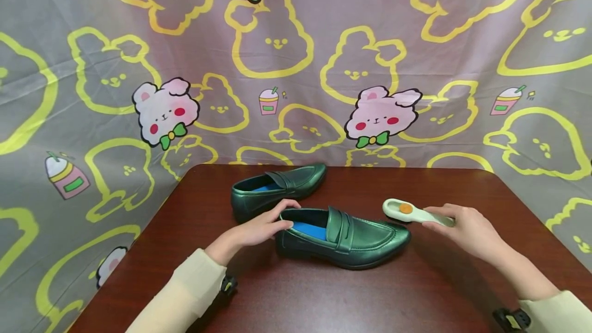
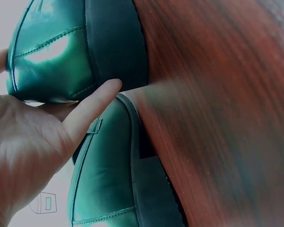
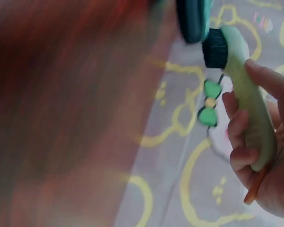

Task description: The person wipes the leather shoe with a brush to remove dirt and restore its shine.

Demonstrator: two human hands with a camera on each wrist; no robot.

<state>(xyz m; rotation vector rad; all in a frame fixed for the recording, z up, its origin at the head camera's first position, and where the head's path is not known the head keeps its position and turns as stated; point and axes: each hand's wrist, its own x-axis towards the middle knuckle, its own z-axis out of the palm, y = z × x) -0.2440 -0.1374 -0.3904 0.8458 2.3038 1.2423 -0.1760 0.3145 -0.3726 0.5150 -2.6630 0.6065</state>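
Note:
A dark green metallic loafer (image 1: 370, 235) with a blue insole stands on the table, toe pointing right. My left hand (image 1: 261, 225) grips it at the heel, thumb at the collar. In the left wrist view one finger lies along the loafer's heel (image 2: 52, 52). My right hand (image 1: 474, 230) holds a pale green shoe brush (image 1: 418, 213) by its handle, just right of the toe. An orange button shows on the brush head, and dark bristles (image 3: 215, 49) face the shoe in the right wrist view. Behind stands the matching loafer (image 1: 263, 197).
The reddish-brown wooden table (image 1: 351, 302) carries both shoes. A grey curtain (image 1: 305, 91) with yellow outlined animals and pink bear prints hangs behind it and at both sides. An orange strap (image 3: 255, 187) hangs from the brush's handle end.

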